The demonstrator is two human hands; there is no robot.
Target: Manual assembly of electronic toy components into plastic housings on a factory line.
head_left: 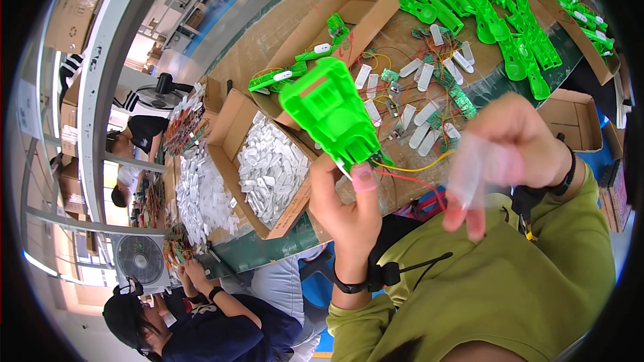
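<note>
My left hand [349, 211] pinches the lower end of a bright green plastic housing [335, 110], raised above the table with its hollow inside showing. A pink covering is on the thumb tip. Red and yellow wires [410, 177] run from the housing's lower end toward my right hand [526, 137]. That hand is smeared by motion, its fingers bent around a translucent whitish piece [467, 171] whose kind I cannot make out. The wires' far ends are hidden or blurred there. Beyond the hands lie white oblong pieces [425, 77] and green circuit boards [463, 102] with thin wires.
Green housings [493, 13] are heaped at the far right. A cardboard box [225, 161] of small white parts stands left, beside loose white parts [201, 194]. Another cardboard tray [365, 10] lies at the back, a box [570, 117] at the right. A co-worker [221, 315] sits at lower left.
</note>
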